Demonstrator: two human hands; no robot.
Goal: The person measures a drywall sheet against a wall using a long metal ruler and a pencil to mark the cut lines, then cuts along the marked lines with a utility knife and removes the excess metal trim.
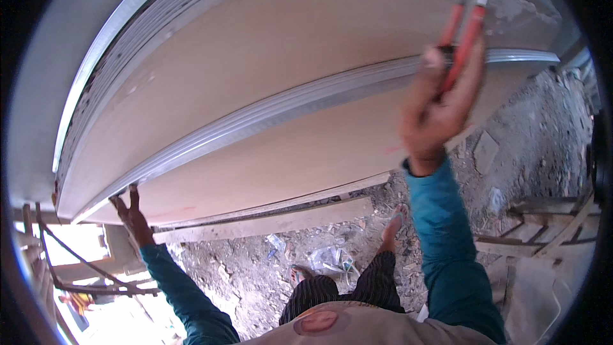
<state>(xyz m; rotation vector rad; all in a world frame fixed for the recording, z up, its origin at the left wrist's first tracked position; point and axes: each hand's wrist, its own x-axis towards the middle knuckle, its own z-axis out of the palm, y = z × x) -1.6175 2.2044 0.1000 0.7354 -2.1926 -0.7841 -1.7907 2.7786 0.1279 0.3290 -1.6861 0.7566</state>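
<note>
My left hand [133, 217], fingers and thumb apart around its edge, grips a long silver metal profile [255, 115] near its left end. The profile crosses the large pale board sheets [268, 45] lengthwise. My right hand [440, 108] is raised over the boards at the right, closed round red-handled cutters [468, 38]. Their head is blurred near the upper board’s ragged, chipped edge.
My sandalled feet stand on rough ground [255, 262] with rubble and plastic scraps. A plank [268, 222] lies below the boards. Timber pieces [543, 227] sit at right. A wooden frame [96, 275] stands at left before a bright opening. Another long metal strip [76, 89] runs along the upper-left edge.
</note>
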